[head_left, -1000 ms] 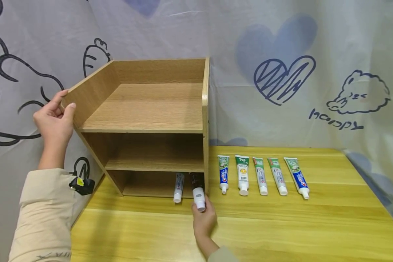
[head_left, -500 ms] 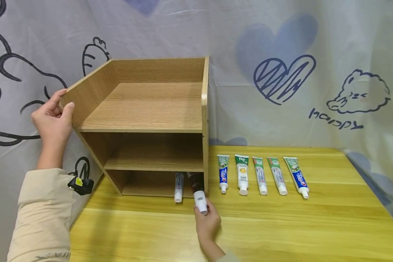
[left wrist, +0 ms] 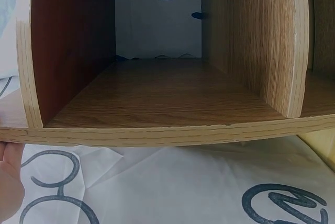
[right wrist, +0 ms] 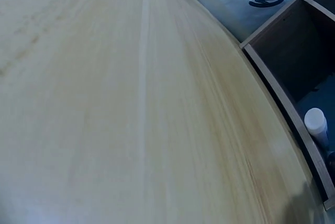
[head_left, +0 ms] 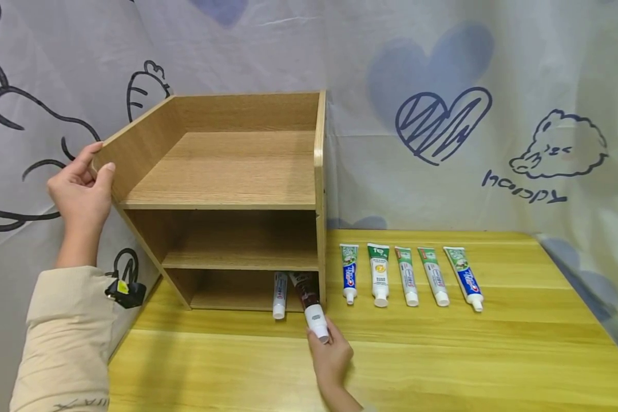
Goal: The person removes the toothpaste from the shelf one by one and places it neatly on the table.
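Note:
My left hand (head_left: 82,186) grips the front edge of the left side panel of a three-level wooden shelf (head_left: 237,166), thumb on the inner face. In the left wrist view that hand (left wrist: 9,190) shows only at the lower left, below the panel edge. With my right hand (head_left: 332,355) I hold a dark brown toothpaste tube (head_left: 308,294) by its white cap end. This tube slants into the right part of the bottom compartment, cap toward me, far end inside. A white toothpaste tube (head_left: 280,297) lies left of it, its cap jutting past the shelf front.
Several toothpaste tubes lie in a row right of the shelf, from a blue and green one (head_left: 349,274) to another blue and green one (head_left: 463,277). A black plug-like device (head_left: 126,292) with a cable is by the left sleeve. Printed cloth (head_left: 360,171) hangs behind the yellow wooden table (head_left: 417,360).
My right hand has shifted right and toward me. The dark tube's cap end has come with it, so the tube slants more and sits further out. My left hand stays on the shelf.

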`<action>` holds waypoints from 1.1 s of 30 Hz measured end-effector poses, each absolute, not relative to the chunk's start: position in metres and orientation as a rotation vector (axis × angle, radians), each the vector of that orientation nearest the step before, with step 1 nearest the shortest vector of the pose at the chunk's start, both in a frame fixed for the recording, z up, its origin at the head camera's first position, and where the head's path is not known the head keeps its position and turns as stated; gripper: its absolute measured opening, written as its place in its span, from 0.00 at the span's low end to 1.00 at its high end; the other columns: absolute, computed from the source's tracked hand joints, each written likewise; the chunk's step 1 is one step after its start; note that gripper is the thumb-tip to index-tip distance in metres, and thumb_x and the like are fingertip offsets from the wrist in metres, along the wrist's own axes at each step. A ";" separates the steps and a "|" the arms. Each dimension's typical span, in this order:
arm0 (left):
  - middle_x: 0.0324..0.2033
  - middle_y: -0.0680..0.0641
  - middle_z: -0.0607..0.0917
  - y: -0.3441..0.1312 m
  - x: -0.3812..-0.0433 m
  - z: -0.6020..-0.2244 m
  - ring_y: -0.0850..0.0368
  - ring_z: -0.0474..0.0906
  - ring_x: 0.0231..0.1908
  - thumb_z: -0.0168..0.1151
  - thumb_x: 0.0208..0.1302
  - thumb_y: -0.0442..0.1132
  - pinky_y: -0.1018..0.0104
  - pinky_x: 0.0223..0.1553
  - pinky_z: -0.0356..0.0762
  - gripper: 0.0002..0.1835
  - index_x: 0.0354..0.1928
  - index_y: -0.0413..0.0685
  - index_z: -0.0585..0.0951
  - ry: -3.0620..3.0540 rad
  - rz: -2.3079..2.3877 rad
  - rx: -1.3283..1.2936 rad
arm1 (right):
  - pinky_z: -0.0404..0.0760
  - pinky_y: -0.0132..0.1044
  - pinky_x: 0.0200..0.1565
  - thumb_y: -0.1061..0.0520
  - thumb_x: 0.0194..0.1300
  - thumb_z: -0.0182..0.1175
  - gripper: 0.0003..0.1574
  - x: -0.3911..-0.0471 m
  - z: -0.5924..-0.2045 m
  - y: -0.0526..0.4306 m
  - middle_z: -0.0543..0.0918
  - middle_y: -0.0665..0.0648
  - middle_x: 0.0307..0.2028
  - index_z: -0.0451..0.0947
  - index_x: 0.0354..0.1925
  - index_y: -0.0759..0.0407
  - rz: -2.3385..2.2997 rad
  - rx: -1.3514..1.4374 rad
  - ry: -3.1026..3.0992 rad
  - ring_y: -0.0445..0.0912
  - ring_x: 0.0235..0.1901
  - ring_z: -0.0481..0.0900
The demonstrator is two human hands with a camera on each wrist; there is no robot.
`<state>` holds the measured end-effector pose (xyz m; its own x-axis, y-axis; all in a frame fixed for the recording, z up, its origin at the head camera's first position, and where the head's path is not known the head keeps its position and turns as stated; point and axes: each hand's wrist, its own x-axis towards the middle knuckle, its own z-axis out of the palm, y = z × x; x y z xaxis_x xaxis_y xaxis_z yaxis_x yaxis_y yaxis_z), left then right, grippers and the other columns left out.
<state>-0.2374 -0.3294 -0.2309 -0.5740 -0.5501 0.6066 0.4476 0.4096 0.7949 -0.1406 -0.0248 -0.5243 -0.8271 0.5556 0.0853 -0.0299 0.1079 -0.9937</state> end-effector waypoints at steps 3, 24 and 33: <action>0.20 0.71 0.79 -0.330 -0.238 -0.231 0.78 0.76 0.22 0.57 0.55 0.27 0.89 0.23 0.72 0.17 0.46 0.44 0.83 -1.720 -1.340 0.084 | 0.83 0.30 0.28 0.64 0.37 0.74 0.31 -0.140 -0.524 -0.023 0.83 0.69 0.40 0.80 0.45 0.67 1.768 -0.524 -1.954 0.55 0.33 0.85; 0.18 0.70 0.79 -0.332 -0.239 -0.233 0.79 0.74 0.20 0.56 0.54 0.26 0.89 0.20 0.69 0.17 0.46 0.44 0.83 -1.726 -1.299 0.057 | 0.82 0.27 0.33 0.69 0.40 0.71 0.32 -0.124 -0.504 -0.006 0.79 0.74 0.44 0.77 0.48 0.70 2.068 -0.595 -1.773 0.54 0.39 0.83; 0.17 0.70 0.78 -0.333 -0.239 -0.233 0.79 0.73 0.19 0.57 0.54 0.27 0.89 0.19 0.68 0.17 0.46 0.44 0.83 -1.731 -1.290 0.063 | 0.82 0.28 0.36 0.69 0.42 0.70 0.32 -0.119 -0.498 0.012 0.78 0.73 0.47 0.75 0.50 0.71 2.128 -0.525 -1.814 0.47 0.38 0.83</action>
<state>-0.2392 -0.3332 -0.2330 -0.5544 -0.5332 0.6391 0.4600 0.4436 0.7691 -0.1192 0.0116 -0.4978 -0.8898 0.4486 -0.0843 0.0121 -0.1614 -0.9868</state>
